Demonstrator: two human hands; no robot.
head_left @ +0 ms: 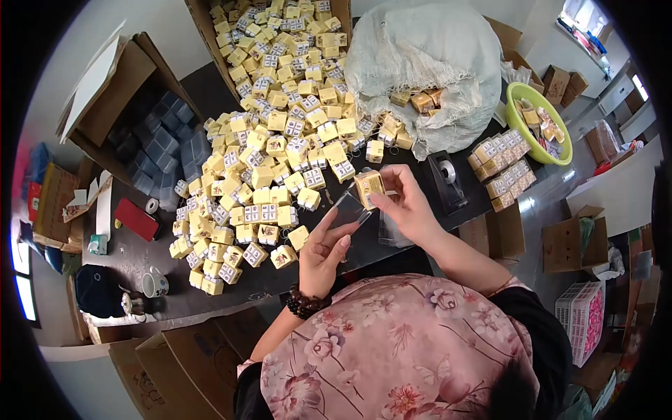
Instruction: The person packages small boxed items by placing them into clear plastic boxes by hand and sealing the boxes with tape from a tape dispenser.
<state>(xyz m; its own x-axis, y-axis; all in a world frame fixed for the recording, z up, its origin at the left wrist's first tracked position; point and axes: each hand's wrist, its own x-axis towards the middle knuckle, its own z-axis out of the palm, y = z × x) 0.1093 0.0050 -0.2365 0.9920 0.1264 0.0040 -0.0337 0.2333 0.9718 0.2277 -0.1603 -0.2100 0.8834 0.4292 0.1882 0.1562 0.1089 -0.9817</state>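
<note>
My right hand (402, 203) pinches a small yellow printed box (369, 189) between thumb and fingers. Just beside it, my left hand (324, 252) has its fingers round a thin clear plastic case (364, 215), whose edges show close to the yellow box. Whether the box is partly inside the case I cannot tell. Under my right wrist another clear plastic piece (393, 232) lies on the dark table (273, 282). To the left of both hands spreads a large heap of small yellow-and-white printed blocks (280, 164), several with thin cords.
A carton (129, 91) of clear cases stands left. At the back is a white woven sack (420, 56) of boxes. A tape dispenser (446, 183), stacked wrapped boxes (505, 168) and a green basin (525, 91) are right. A mug (155, 283) and red phone (137, 219) lie left.
</note>
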